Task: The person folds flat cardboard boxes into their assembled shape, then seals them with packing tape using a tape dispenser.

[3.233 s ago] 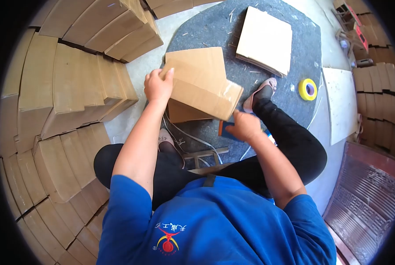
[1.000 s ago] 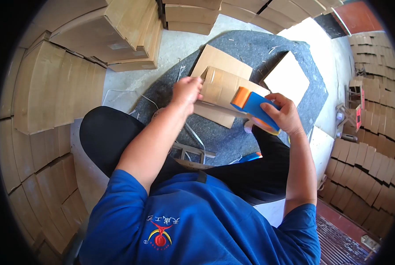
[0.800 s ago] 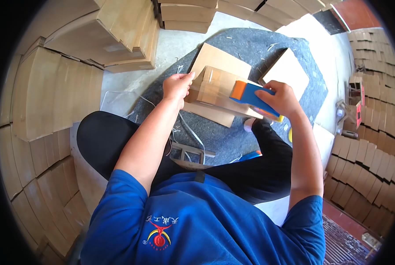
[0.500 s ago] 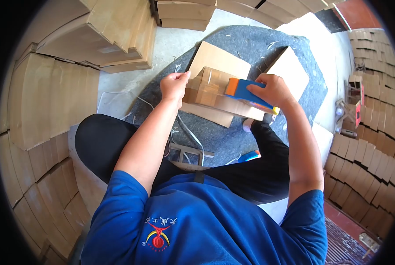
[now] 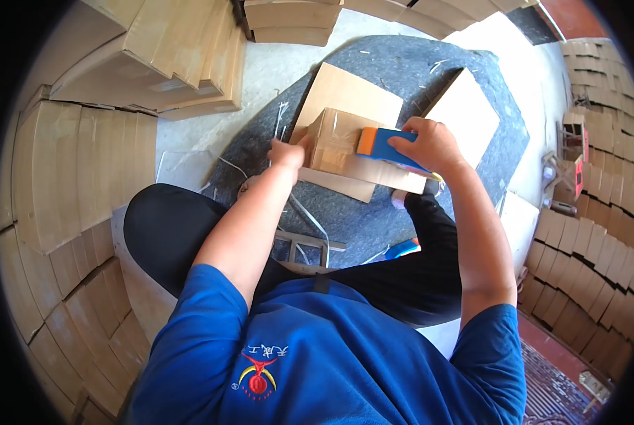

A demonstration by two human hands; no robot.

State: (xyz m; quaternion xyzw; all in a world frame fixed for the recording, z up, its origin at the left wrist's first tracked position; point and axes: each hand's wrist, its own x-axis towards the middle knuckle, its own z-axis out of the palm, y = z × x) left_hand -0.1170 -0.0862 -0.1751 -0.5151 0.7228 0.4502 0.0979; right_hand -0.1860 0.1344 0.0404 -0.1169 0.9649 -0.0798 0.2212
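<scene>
A cardboard box (image 5: 341, 145) lies across flat cardboard sheets (image 5: 356, 92) on a dark floor mat (image 5: 373, 223). Pressed against the box's left end is my left hand (image 5: 288, 154); it is blurred and its fingertips are hidden. My right hand (image 5: 430, 144) grips a blue and orange tape dispenser (image 5: 388, 144), whose orange end rests over the top of the box. A clear strip of tape shows faintly on the box.
Stacked cartons stand at the left (image 5: 62, 170) and at the right (image 5: 607, 163). A pale cardboard panel (image 5: 466, 117) lies on the mat. Near my legs are a small metal frame (image 5: 299, 249), white strapping (image 5: 310, 219) and another blue and orange item (image 5: 404, 248).
My left hand has come down and right, from pinching a tape end beside the box to its left end. The dispenser has shifted slightly left with my right hand.
</scene>
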